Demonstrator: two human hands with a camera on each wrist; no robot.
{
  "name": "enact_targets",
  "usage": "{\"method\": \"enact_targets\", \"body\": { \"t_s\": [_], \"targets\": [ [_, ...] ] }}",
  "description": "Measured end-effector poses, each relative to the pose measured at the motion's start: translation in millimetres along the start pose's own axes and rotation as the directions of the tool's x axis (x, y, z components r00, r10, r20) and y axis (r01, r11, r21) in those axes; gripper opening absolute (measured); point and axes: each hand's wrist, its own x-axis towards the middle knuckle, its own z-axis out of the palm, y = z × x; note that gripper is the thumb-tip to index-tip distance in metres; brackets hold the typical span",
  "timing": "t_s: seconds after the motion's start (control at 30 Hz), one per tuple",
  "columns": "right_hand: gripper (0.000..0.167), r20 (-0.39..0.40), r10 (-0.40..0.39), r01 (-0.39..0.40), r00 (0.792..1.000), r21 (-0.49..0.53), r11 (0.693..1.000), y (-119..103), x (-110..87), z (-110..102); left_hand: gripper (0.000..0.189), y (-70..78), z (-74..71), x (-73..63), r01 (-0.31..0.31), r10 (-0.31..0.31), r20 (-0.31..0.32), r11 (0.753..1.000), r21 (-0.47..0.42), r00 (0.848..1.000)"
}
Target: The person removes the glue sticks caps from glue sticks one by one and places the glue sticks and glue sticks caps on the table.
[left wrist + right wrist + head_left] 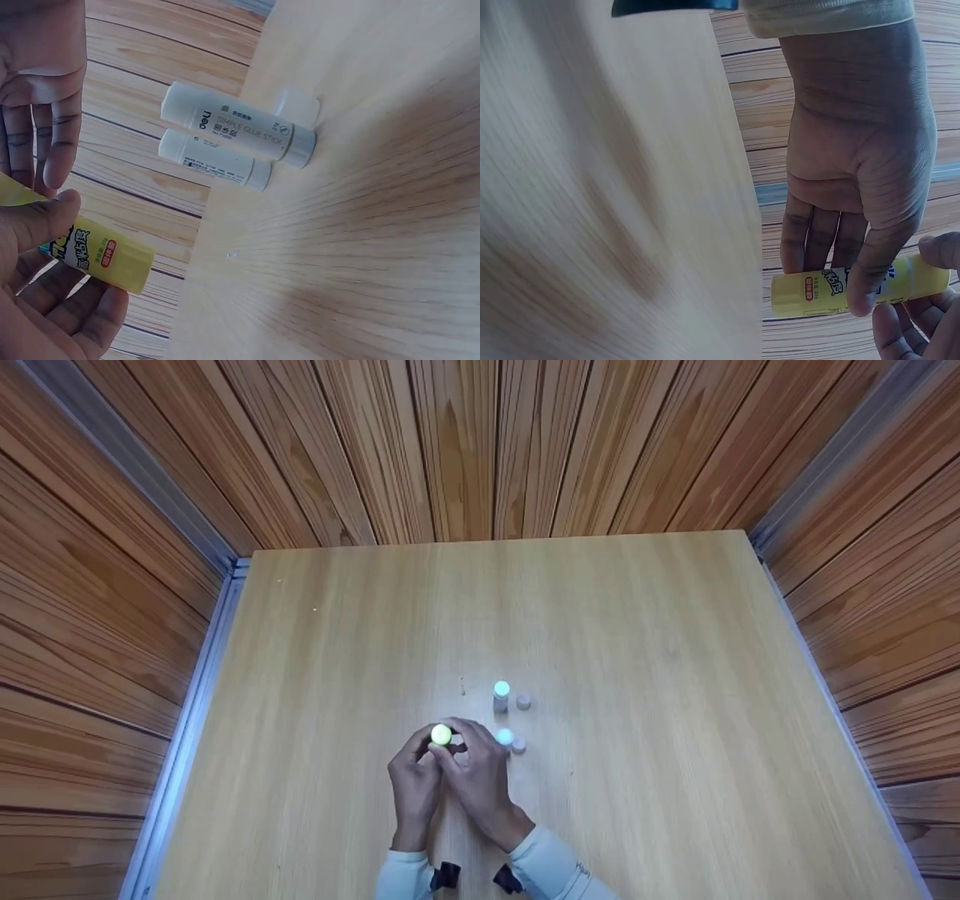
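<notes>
A yellow glue stick (441, 735) is held upright above the table between both hands. My left hand (416, 780) grips its body with thumb and fingers, plainest in the right wrist view, where the left hand (862, 157) crosses the glue stick (802, 292). At its upper end the thumb and fingers of my right hand (480, 772) pinch it; part of that right hand (930, 322) shows at the right edge. In the left wrist view the printed lower half of the glue stick (112, 251) sticks out below the left fingers.
Beyond the right hand stand two white glue sticks, a nearer one (232, 124) and a farther one (217, 159). Beside them sit two short pale cylinders like caps, one far (523, 701) and one near (518, 745). Wood-panelled walls (465, 450) enclose the table (637, 660).
</notes>
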Motion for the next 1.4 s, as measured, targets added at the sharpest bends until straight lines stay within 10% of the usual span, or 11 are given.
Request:
{"method": "enact_targets", "body": {
  "t_s": [0.9,1.13,1.4],
  "targets": [
    [0.034,-0.011,0.037,-0.038,0.999,-0.082,0.996,5.0,-27.3,-23.1,0.023,16.0,9.5,-30.1,-0.045,0.036,0.096,0.994,0.1,0.995],
    [0.035,-0.007,0.067,-0.068,0.998,-0.108,0.992,10.7,-34.4,-31.0,0.024,-24.7,21.5,-35.2,-0.044,0.032,0.128,0.995,0.091,0.991],
    [0.035,-0.008,0.073,-0.074,0.997,-0.13,0.989,17.8,-39.2,-38.2,0.026,-33.9,29.6,-37.4,-0.099,0.088,0.157,0.993,0.061,0.984]
  ]
}}
